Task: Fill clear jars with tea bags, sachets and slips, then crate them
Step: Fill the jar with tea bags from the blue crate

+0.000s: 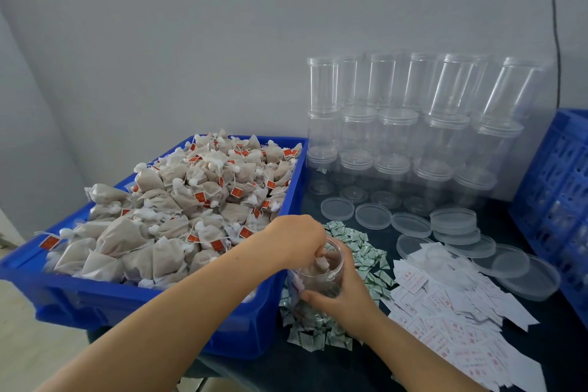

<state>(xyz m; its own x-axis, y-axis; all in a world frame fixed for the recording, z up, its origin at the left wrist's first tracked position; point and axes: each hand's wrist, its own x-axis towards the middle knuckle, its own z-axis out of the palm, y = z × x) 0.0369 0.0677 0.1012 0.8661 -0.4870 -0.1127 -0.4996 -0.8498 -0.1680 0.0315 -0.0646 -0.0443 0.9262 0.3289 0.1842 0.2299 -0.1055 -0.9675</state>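
A clear jar (313,280) leans on the dark table beside the blue bin (133,302). My right hand (345,291) grips the jar's side. My left hand (297,239) is at the jar's mouth, fingers curled down into it around a tea bag (320,262). Several tea bags lie inside the jar. The blue bin is heaped with tea bags (191,200) carrying red tags. Small green-and-white sachets (359,248) lie around the jar. White slips with red print (451,312) spread out to the right.
Empty clear jars (397,124) stand stacked against the wall at the back right. Clear lids (455,226) lie scattered in front of them. A blue slatted crate (556,200) stands at the far right edge.
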